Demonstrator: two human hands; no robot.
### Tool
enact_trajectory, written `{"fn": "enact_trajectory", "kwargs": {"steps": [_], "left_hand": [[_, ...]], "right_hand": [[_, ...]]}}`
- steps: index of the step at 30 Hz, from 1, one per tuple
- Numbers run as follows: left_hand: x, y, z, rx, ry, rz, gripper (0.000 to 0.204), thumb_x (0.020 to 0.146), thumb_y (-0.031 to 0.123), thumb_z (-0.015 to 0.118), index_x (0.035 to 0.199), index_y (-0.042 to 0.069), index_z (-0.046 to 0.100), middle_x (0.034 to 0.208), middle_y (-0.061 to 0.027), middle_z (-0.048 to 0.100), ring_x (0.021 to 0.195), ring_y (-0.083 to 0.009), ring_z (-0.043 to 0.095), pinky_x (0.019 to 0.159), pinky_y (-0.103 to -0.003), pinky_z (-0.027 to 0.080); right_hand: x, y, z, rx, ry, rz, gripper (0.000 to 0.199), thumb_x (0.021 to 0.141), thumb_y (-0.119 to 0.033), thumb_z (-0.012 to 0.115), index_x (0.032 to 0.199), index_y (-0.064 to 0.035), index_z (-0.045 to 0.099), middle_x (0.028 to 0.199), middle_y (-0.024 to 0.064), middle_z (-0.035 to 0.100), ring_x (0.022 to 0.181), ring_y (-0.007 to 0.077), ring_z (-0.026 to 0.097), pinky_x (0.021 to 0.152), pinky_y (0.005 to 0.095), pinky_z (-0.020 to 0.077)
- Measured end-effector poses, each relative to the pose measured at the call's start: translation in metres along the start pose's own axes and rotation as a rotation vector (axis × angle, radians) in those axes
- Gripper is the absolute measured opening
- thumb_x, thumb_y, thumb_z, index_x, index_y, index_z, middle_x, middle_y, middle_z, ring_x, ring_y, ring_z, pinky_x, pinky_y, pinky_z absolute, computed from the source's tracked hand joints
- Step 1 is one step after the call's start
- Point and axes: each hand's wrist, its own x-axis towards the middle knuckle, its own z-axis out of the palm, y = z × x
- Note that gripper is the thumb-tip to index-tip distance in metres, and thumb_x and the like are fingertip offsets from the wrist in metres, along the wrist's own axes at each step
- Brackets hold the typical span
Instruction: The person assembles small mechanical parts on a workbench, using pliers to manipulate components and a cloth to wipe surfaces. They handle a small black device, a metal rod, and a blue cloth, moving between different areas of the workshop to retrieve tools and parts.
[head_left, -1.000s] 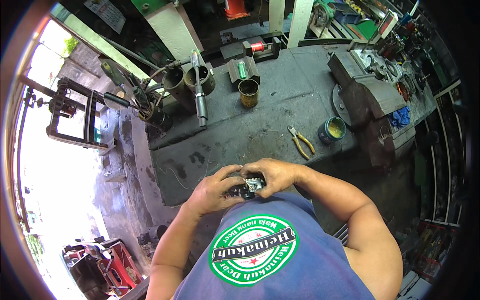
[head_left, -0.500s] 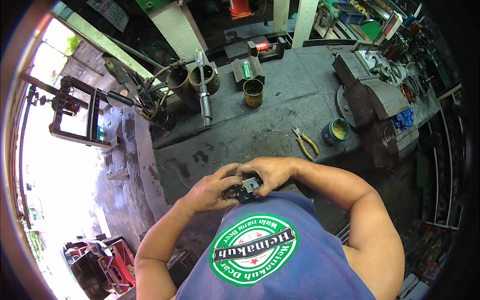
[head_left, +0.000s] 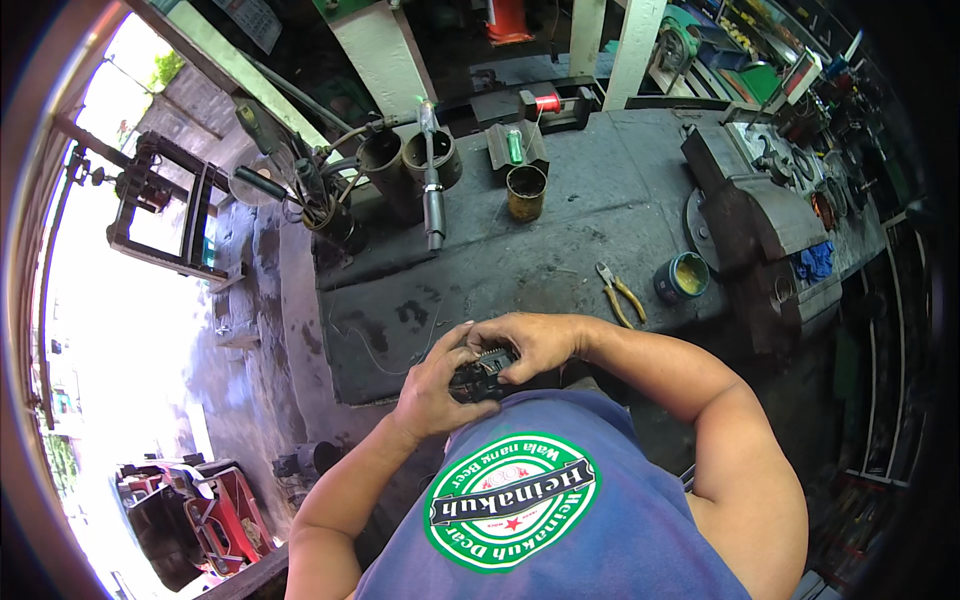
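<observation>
Close in front of my body, at the bench's near edge, both hands are around a small dark mechanical part (head_left: 480, 374) with a row of light metal teeth along one edge. My left hand (head_left: 432, 388) grips it from the left, fingers curled over its far side and thumb at the near side. From the right, my right hand (head_left: 538, 345) holds it with the thumb against its toothed side. Much of the part is hidden by my fingers. Yellow-handled pliers (head_left: 622, 297) lie on the bench, beyond my right forearm.
A round tub of yellowish paste (head_left: 688, 277) stands right of the pliers, near a big bench vise (head_left: 745, 215). Farther back are a rusty tin (head_left: 526, 196), a green spool (head_left: 515, 146) and a red spool (head_left: 547, 103). Metal cans (head_left: 388, 170) hold tools. A thin wire (head_left: 372, 350) lies left.
The view has shifted, so the bench things sit slightly right and lower. Both hands keep hold of the part, which is turned a little; my left hand's fingers have shifted on it.
</observation>
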Motion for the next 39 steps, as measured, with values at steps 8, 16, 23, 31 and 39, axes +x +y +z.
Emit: {"fn": "enact_trajectory", "kwargs": {"steps": [8, 16, 23, 31, 39], "left_hand": [[0.006, 0.014, -0.010, 0.086, 0.230, 0.084, 0.063, 0.069, 0.011, 0.100, 0.123, 0.002, 0.069, 0.140, -0.0264, 0.067, 0.120, -0.0425, 0.075, 0.099, -0.047, 0.064], [0.005, 0.023, -0.026, 0.031, 0.102, 0.007, 0.062, 0.071, 0.014, 0.102, 0.122, 0.002, 0.069, 0.116, -0.0188, 0.073, 0.101, -0.0353, 0.075, 0.084, -0.043, 0.063], [0.006, 0.026, -0.019, -0.278, 0.321, -0.213, 0.054, 0.075, 0.011, 0.100, 0.118, 0.001, 0.069, 0.096, -0.0064, 0.072, 0.081, -0.0115, 0.068, 0.072, -0.031, 0.058], [0.007, 0.032, -0.025, -0.213, 0.349, -0.254, 0.051, 0.075, 0.011, 0.100, 0.116, 0.001, 0.071, 0.093, -0.0063, 0.074, 0.074, -0.0099, 0.069, 0.067, -0.029, 0.058], [0.012, 0.033, -0.030, 0.014, 0.328, -0.062, 0.054, 0.073, 0.013, 0.100, 0.117, 0.001, 0.071, 0.103, -0.0109, 0.076, 0.089, -0.0161, 0.074, 0.078, -0.033, 0.061]], "right_hand": [[0.010, -0.036, -0.005, -0.188, 0.068, -0.030, 0.069, 0.080, -0.015, 0.082, 0.143, -0.0044, 0.054, 0.121, 0.0211, 0.075, 0.112, 0.0374, 0.075, 0.096, 0.0471, 0.0590], [0.011, -0.036, -0.004, -0.209, 0.091, -0.052, 0.079, 0.083, -0.012, 0.083, 0.152, -0.0069, 0.045, 0.122, 0.0222, 0.074, 0.113, 0.0402, 0.075, 0.099, 0.0493, 0.0597], [0.017, -0.046, -0.007, -0.191, 0.174, -0.069, 0.068, 0.084, -0.011, 0.082, 0.146, -0.0054, 0.055, 0.127, 0.0197, 0.071, 0.118, 0.0386, 0.073, 0.101, 0.0471, 0.0590], [0.013, -0.053, -0.002, -0.368, 0.214, -0.253, 0.047, 0.089, -0.004, 0.080, 0.134, -0.0029, 0.067, 0.140, 0.0184, 0.065, 0.125, 0.0398, 0.070, 0.106, 0.0464, 0.0590], [0.008, -0.056, -0.009, -0.455, 0.163, -0.259, 0.051, 0.088, -0.007, 0.085, 0.135, -0.0041, 0.068, 0.140, 0.0189, 0.065, 0.119, 0.0419, 0.072, 0.099, 0.0476, 0.0623]]}}
